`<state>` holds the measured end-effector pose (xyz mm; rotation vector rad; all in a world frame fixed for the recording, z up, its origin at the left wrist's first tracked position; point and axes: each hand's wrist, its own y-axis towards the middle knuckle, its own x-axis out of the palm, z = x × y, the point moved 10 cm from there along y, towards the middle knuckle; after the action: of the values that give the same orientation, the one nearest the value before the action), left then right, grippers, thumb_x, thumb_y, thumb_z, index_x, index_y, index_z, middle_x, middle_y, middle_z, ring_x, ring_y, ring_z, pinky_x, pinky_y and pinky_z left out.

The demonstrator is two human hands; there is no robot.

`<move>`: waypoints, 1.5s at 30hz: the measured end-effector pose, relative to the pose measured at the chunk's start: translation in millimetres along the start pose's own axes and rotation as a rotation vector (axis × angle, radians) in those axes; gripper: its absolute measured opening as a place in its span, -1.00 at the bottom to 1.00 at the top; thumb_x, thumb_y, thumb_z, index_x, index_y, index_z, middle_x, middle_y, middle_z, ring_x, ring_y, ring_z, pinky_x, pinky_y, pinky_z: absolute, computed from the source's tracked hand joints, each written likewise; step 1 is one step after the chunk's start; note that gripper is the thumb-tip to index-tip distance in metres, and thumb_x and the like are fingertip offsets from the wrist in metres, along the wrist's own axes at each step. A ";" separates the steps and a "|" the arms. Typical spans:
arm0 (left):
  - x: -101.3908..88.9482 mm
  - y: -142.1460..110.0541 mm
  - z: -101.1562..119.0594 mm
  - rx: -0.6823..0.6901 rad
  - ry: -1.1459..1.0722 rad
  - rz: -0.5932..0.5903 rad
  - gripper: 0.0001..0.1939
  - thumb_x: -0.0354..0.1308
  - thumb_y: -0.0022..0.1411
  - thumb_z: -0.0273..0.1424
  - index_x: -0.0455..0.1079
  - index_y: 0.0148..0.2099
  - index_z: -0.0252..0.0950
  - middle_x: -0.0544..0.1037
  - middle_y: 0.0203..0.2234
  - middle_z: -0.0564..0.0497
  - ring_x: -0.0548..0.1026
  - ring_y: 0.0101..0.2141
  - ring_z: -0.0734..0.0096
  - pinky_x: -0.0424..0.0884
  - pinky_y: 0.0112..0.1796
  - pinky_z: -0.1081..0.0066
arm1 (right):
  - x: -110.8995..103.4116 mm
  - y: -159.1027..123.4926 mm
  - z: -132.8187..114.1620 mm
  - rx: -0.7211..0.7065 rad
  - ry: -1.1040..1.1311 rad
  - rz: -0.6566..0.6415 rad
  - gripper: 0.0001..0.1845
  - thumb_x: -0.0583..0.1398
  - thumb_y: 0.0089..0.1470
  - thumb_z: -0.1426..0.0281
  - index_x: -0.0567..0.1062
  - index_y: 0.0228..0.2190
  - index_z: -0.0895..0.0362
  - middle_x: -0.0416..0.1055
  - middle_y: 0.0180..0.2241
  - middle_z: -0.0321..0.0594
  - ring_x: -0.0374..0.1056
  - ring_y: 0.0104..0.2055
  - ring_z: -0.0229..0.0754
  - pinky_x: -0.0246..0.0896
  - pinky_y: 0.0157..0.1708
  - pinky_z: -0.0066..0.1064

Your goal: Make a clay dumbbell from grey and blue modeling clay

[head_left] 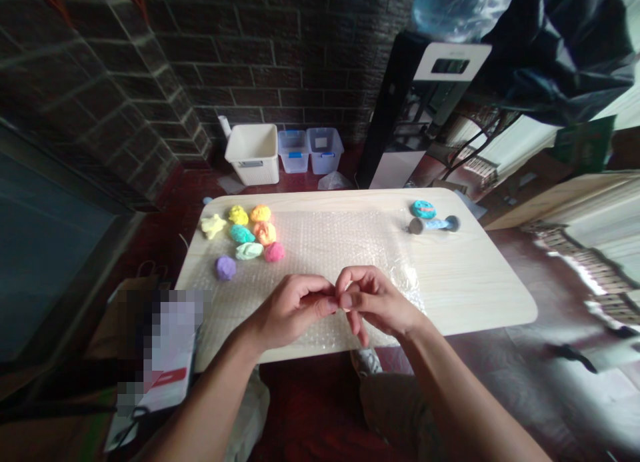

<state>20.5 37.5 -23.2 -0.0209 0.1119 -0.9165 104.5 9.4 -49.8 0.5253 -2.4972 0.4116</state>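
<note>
My left hand (299, 309) and my right hand (374, 298) meet fingertip to fingertip above the near side of the table. Thumb and forefinger are pinched together on both; anything between them is too small or hidden to name. Bubble wrap (335, 239) lies flat beneath. Several clay-like lumps are grouped at the left: a purple one (225, 267), a pink one (275, 252), a pale green one (249, 251), a teal one (242, 233), an orange one (265, 233), two yellowish ones farther back, and a pale yellow star-like piece (213, 227).
On the table's right stand a blue lump with an orange streak (423, 209) and a dumbbell-shaped roller (434, 225). Beyond the table (480, 275) are a white basket (253, 155), two clear bins (325, 152) and a water dispenser (415, 109). A blurred-out object sits at the left.
</note>
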 end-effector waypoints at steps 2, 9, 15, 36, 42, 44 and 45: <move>-0.6 0.3 -0.6 0.002 -0.004 0.005 -0.67 0.25 0.41 -0.18 0.54 -0.25 -0.37 0.49 -0.44 0.03 0.37 -0.39 0.39 0.20 -0.38 0.41 | 0.3 -0.4 -0.6 0.000 -0.017 0.004 -0.70 0.49 0.11 0.30 0.53 -0.32 0.17 0.61 -0.63 -0.29 0.45 -0.76 -0.27 0.39 -0.77 -0.60; -0.9 -0.5 -3.3 0.009 0.039 0.003 -0.69 0.26 0.40 -0.19 0.56 -0.23 -0.36 0.51 -0.42 0.03 0.40 -0.38 0.38 0.25 -0.36 0.42 | -3.4 -0.2 -2.7 -0.033 -0.084 0.031 -0.74 0.48 0.11 0.37 0.51 -0.34 0.16 0.57 -0.67 -0.36 0.40 -0.79 -0.33 0.33 -0.77 -0.67; -1.3 -0.8 -0.4 0.006 0.030 0.005 -0.71 0.25 0.40 -0.22 0.55 -0.24 -0.37 0.47 -0.44 0.06 0.35 -0.40 0.43 0.20 -0.39 0.44 | -4.5 1.6 -0.7 -0.054 -0.004 0.007 -0.78 0.45 0.15 0.35 0.53 -0.33 0.16 0.57 -0.64 -0.38 0.44 -0.76 -0.30 0.39 -0.76 -0.61; 4.0 0.1 1.3 -0.005 -0.008 -0.028 -0.69 0.30 0.37 -0.18 0.63 -0.19 -0.37 0.60 -0.39 -0.06 0.49 -0.35 0.29 0.36 -0.34 0.38 | -2.3 0.5 2.8 0.015 0.027 0.027 -0.70 0.45 0.13 0.29 0.51 -0.45 0.19 0.57 -0.58 -0.37 0.43 -0.75 -0.31 0.38 -0.79 -0.58; 4.5 0.2 5.6 0.012 -0.021 -0.037 -0.68 0.28 0.39 -0.18 0.64 -0.19 -0.37 0.61 -0.41 -0.07 0.52 -0.33 0.24 0.42 -0.29 0.34 | 0.3 1.5 1.5 0.000 0.115 -0.002 -0.76 0.39 0.21 0.30 0.56 -0.35 0.22 0.62 -0.50 -0.29 0.50 -0.70 -0.26 0.40 -0.78 -0.55; 3.9 0.1 5.3 0.008 -0.028 -0.032 -0.67 0.29 0.39 -0.17 0.63 -0.19 -0.38 0.61 -0.39 -0.06 0.52 -0.33 0.25 0.41 -0.29 0.35 | -0.2 1.5 0.9 -0.008 0.102 0.003 -0.74 0.39 0.22 0.28 0.55 -0.34 0.22 0.61 -0.52 -0.30 0.49 -0.70 -0.26 0.41 -0.77 -0.55; 3.2 0.1 4.8 0.007 -0.034 -0.025 -0.66 0.29 0.39 -0.16 0.62 -0.19 -0.38 0.61 -0.38 -0.06 0.51 -0.33 0.26 0.40 -0.30 0.36 | -0.5 1.4 0.4 -0.014 0.097 0.007 -0.72 0.39 0.23 0.25 0.55 -0.34 0.21 0.59 -0.53 -0.31 0.49 -0.70 -0.27 0.42 -0.76 -0.55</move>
<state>23.0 34.8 -18.7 -0.0318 0.0773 -0.9414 104.1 10.7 -50.7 0.4802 -2.4076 0.4127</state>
